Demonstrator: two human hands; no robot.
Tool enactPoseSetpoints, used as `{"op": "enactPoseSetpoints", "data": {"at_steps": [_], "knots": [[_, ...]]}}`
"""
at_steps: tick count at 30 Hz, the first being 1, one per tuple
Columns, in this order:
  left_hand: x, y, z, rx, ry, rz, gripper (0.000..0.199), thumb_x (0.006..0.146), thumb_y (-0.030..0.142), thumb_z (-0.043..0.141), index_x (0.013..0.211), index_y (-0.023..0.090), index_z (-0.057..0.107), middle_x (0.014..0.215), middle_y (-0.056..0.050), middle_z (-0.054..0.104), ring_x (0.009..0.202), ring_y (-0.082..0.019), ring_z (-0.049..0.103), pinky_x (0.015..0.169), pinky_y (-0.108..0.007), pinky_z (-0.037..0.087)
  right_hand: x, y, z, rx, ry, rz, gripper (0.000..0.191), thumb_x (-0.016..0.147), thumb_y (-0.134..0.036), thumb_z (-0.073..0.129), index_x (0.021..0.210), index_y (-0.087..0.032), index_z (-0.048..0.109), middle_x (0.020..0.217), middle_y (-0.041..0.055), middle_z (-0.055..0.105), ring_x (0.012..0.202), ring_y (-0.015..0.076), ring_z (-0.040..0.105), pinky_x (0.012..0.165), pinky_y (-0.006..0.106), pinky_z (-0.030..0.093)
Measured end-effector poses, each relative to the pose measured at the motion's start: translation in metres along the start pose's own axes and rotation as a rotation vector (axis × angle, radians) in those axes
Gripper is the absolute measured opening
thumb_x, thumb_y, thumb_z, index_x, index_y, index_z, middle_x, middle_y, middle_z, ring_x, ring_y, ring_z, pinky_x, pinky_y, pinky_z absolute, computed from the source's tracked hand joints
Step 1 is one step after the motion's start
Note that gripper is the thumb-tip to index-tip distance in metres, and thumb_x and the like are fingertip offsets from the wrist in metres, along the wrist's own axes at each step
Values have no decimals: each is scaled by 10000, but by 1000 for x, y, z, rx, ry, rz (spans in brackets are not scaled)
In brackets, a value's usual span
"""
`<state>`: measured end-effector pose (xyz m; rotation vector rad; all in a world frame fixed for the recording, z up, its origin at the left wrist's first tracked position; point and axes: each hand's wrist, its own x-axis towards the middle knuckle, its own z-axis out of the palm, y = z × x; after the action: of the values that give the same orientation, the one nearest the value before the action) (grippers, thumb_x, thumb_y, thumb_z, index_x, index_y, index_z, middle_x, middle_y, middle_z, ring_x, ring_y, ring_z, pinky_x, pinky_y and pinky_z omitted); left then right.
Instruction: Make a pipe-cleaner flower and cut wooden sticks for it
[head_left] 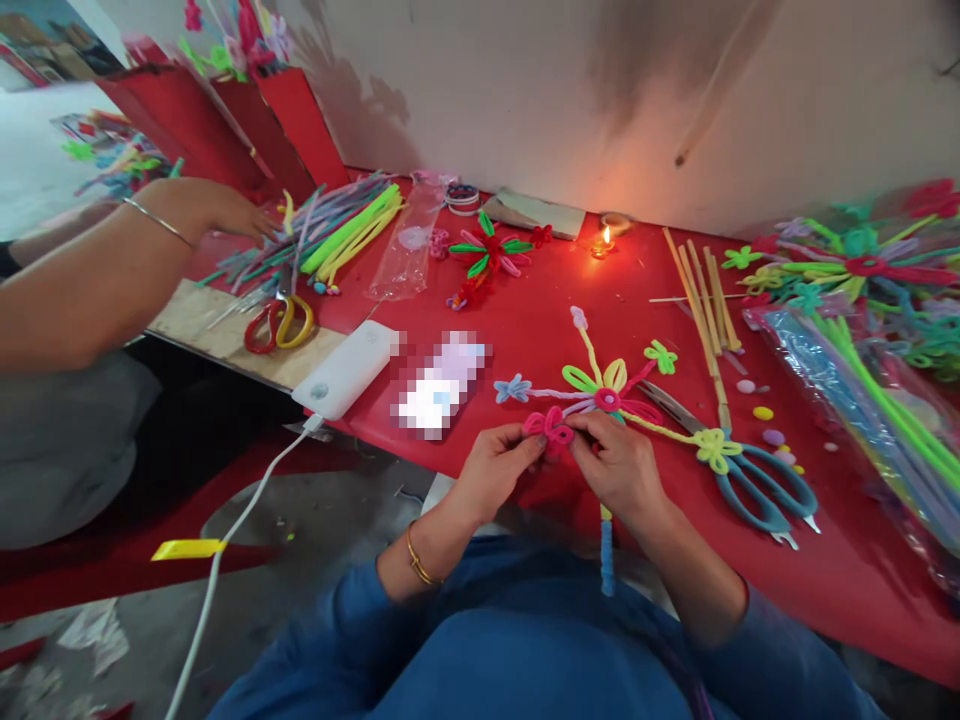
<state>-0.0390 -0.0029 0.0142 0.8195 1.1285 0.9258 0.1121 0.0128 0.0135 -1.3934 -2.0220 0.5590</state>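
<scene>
Between my two hands is a small pink pipe-cleaner flower (553, 428) with looped petals. My left hand (495, 465) pinches its left side, and my right hand (616, 462) grips its right side. Just beyond them lies a larger pipe-cleaner flower (606, 400) with a pink centre, looped yellow and green petals and long twisted arms. Small flowers tip those arms: a blue one (513, 389), a green one (661, 356) and a yellow one (718, 450). A blue-wrapped stem (607, 555) hangs below, past the table edge. Grey-handled scissors (765, 490) lie right of my right hand, partly under the yellow flower.
A small flame (606, 238) burns near the wall. Bamboo sticks (701, 300) and a plastic bag of pipe cleaners (862, 400) lie to the right. Left are a white power bank (346, 370), red-and-yellow scissors (279, 322) and another person's arm (112, 270) over a pipe-cleaner pile (330, 235).
</scene>
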Motion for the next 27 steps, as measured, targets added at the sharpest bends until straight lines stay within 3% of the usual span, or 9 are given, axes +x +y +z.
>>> {"op": "enactPoseSetpoints", "data": {"at_steps": [10,16,22,27], "knots": [[-2,-8,16,-217,30,-99,213,651,325,616,688,117,636,577,-16,599,539,-100,527,552,-224,414,-1,1,5,181,-3,177,167,781,-246,486,818,-204,643,692,5,671,630,148,619,588,256,474],[-2,-5,1,-151,72,-104,214,672,333,616,712,124,637,590,-19,619,526,-88,528,540,-210,391,1,11,3,91,-3,-19,190,791,-211,484,936,-194,604,918,45,669,801,164,626,672,282,498],[-1,-2,-16,-82,94,-92,242,683,374,608,702,134,621,629,-22,620,550,-96,540,548,-220,392,1,18,1,-34,62,-111,191,824,-225,460,945,-186,603,975,69,652,925,174,598,756,296,488],[1,1,-16,-6,75,-81,321,665,445,607,729,131,622,601,-3,569,531,-85,493,534,-221,387,11,9,2,-240,-51,-240,178,803,-231,503,914,-194,637,941,54,657,886,193,588,749,307,468]]}}
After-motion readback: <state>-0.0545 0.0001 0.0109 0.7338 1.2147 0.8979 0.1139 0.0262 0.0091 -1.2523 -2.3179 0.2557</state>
